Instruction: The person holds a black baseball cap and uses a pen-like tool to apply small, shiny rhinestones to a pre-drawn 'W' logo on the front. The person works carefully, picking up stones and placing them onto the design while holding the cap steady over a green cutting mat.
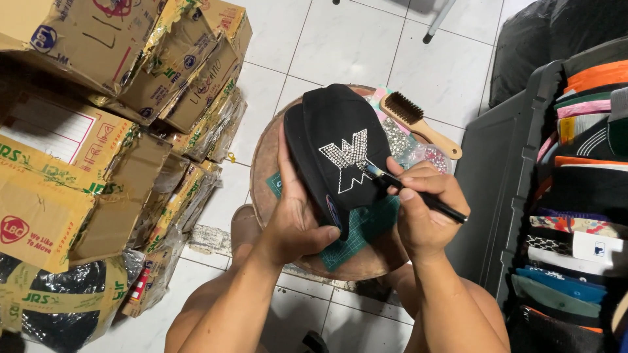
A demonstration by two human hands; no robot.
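At frame centre, left hand [294, 219] gripped the black cap [337, 147] from below while right hand [422, 209] pinched a black pen-like tool [418, 194], tip touching the cap's rhinestone emblem [348, 160].

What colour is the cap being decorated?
Black cap, with a silvery studded emblem; seen from the head view.
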